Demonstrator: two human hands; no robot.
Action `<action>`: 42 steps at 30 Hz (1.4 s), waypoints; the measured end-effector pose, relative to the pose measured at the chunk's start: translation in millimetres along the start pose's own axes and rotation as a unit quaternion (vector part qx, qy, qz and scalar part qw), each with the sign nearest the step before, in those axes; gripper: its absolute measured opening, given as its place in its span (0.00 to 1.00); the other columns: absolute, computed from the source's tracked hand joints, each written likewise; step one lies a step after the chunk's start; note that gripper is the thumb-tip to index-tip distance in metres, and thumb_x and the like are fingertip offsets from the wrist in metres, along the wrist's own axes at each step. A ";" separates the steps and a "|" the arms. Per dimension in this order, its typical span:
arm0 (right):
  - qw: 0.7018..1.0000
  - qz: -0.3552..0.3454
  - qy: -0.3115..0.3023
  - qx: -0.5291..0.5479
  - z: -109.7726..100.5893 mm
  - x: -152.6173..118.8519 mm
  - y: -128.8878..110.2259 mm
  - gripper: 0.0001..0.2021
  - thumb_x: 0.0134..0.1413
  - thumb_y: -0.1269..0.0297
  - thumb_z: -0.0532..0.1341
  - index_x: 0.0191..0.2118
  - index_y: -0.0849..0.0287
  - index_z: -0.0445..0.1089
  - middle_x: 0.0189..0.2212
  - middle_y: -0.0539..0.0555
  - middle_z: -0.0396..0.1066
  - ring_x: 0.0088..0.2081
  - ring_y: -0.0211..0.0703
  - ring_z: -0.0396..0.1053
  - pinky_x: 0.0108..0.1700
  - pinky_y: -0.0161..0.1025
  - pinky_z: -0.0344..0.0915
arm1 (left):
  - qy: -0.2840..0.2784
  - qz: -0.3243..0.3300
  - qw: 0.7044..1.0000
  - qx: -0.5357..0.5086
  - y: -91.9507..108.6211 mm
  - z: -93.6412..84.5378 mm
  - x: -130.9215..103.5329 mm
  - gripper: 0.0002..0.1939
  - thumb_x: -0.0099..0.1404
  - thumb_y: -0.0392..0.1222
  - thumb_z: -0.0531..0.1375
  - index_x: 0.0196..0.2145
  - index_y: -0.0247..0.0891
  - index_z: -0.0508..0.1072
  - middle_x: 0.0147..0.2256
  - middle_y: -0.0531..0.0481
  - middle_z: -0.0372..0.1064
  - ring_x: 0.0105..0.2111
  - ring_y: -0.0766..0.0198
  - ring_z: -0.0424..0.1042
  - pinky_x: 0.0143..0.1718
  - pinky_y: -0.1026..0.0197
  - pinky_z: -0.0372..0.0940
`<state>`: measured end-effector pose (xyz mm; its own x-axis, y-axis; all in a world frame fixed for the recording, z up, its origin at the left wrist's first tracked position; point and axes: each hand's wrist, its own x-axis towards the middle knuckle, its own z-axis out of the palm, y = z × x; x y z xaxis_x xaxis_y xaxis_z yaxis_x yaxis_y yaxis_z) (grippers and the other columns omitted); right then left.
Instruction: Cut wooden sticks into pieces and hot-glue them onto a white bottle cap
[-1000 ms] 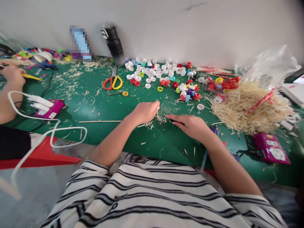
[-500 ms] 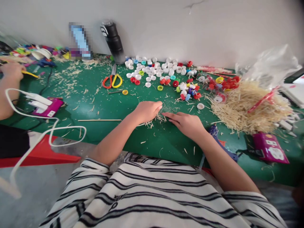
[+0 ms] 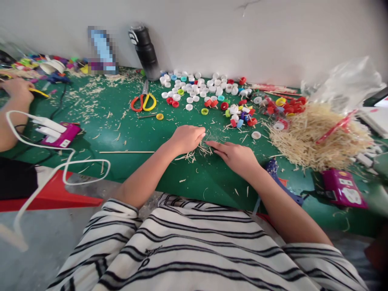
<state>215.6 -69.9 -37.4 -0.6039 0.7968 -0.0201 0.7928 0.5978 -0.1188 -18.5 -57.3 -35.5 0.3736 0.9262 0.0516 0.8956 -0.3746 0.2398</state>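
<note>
My left hand (image 3: 187, 138) is closed just above the green tabletop, thumb and fingers pressed together; whatever is in them is hidden. Under and beside it lies a small heap of thin wooden slivers (image 3: 205, 150). My right hand (image 3: 237, 155) is at the heap's right side, its index finger stretched toward the left hand and the other fingers curled. Something small and dark may be under that finger, but I cannot make it out. A long thin wooden stick (image 3: 127, 152) lies flat on the table, passing behind my left forearm.
Scissors (image 3: 143, 100), a black bottle (image 3: 144, 52) and many bottle caps (image 3: 212, 87) stand behind my hands. On the right are a pile of wooden slivers (image 3: 318, 137), a blue glue gun (image 3: 277, 178) and a purple box (image 3: 344, 188). Another person's hand (image 3: 18, 89) works at far left.
My left hand has shifted very slightly up and left. The other person's hand at far left has moved a little to the right. My right hand has barely moved.
</note>
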 end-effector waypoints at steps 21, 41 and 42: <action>0.993 0.012 -0.040 0.111 -5.4 -7.9 14.2 0.23 0.72 0.54 0.51 0.68 0.34 0.60 0.52 0.47 0.78 0.43 0.48 0.78 0.40 0.42 0.72 | -0.020 -0.015 0.997 -0.075 -10.8 11.5 3.5 0.20 0.74 0.50 0.45 0.27 0.41 0.62 0.27 0.49 0.67 0.27 0.63 0.62 0.28 0.59 0.48; 0.998 0.014 -0.017 0.060 -3.6 6.8 -2.0 0.23 0.72 0.56 0.51 0.68 0.33 0.61 0.47 0.48 0.80 0.39 0.46 0.76 0.35 0.38 0.65 | 0.010 -0.031 0.998 0.044 3.6 0.0 6.4 0.22 0.73 0.46 0.44 0.30 0.39 0.73 0.26 0.46 0.70 0.26 0.61 0.63 0.31 0.58 0.51; 0.998 0.012 -0.019 0.067 -3.8 7.3 -2.3 0.23 0.72 0.56 0.51 0.68 0.32 0.60 0.47 0.47 0.80 0.39 0.45 0.76 0.35 0.38 0.65 | 0.006 -0.028 0.999 0.045 3.7 -0.4 5.9 0.22 0.73 0.46 0.44 0.30 0.39 0.73 0.26 0.46 0.70 0.26 0.61 0.63 0.32 0.58 0.52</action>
<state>209.7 -65.1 -33.5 -0.5892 0.8056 -0.0612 0.7907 0.5595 -0.2485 -13.1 -53.2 -34.0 0.3195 0.9462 0.0519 0.9334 -0.3237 0.1547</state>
